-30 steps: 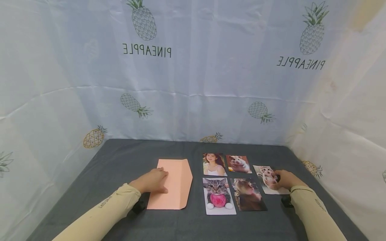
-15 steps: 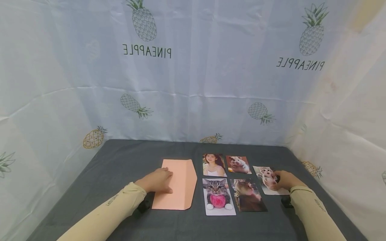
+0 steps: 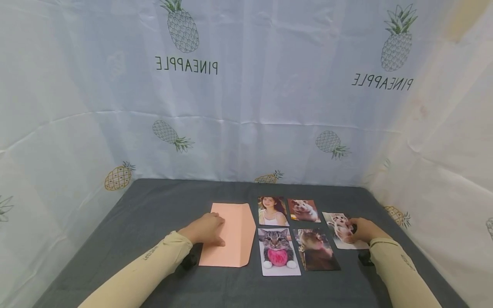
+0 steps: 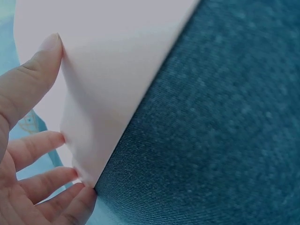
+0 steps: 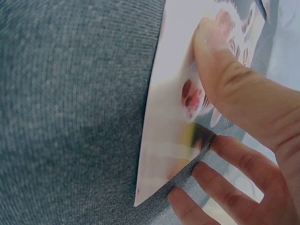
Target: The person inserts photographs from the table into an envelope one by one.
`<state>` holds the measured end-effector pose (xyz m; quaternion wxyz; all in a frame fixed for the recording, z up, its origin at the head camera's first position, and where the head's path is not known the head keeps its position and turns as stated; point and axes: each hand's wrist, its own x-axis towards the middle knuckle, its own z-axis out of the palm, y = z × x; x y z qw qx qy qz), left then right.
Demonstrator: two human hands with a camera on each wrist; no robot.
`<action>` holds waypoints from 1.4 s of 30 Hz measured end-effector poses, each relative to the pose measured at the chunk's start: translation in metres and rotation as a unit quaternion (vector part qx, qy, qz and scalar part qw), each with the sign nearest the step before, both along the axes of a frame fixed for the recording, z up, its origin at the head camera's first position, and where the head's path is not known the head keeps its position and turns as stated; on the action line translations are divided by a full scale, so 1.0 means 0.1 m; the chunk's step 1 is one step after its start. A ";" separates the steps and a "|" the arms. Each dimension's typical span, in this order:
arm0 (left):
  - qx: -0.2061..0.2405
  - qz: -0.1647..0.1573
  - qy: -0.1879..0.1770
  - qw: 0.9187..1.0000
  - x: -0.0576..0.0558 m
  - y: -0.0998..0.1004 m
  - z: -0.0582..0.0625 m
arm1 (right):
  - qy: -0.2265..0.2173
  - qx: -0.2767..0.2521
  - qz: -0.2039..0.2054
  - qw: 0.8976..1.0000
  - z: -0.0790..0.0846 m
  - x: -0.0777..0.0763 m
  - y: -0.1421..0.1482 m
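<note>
My left hand [image 3: 205, 229] rests on the left part of a pink envelope [image 3: 233, 239], which lies flat with its pointed flap towards the right. In the left wrist view the thumb touches the envelope's face [image 4: 108, 61], and the other fingers lie spread along its edge. At the right, my right hand [image 3: 365, 231] touches a kitten photo [image 3: 340, 226] on the table. Its thumb lies on the glossy print [image 5: 168, 93], with fairly straight fingers by the edge in the right wrist view.
Between the hands lie a portrait photo [image 3: 272, 216], a hamster photo [image 3: 303, 210], a tabby cat photo [image 3: 278, 248] and a darker photo [image 3: 317, 252]. They lie close together on the dark tablecloth [image 3: 231, 291]. A pineapple-print curtain [image 3: 246, 94] encloses the table's back and sides.
My left hand and the pink envelope have slid together to the right, so the flap is nearer the photos. The right hand stays on the kitten photo.
</note>
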<state>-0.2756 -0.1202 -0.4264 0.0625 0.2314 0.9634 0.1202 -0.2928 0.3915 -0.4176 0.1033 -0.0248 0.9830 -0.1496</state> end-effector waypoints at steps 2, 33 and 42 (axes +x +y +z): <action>-0.004 -0.003 0.008 1.000 0.00 0.01 0.01 | 0.000 -0.002 -0.003 1.000 0.00 0.01 0.00; 0.001 -0.005 0.028 1.000 -0.06 0.09 -0.05 | -0.002 -0.014 -0.002 1.000 -0.03 -0.01 0.02; 0.015 0.015 0.011 1.000 -0.05 0.10 -0.04 | -0.006 -0.082 0.002 0.997 0.06 -0.04 0.08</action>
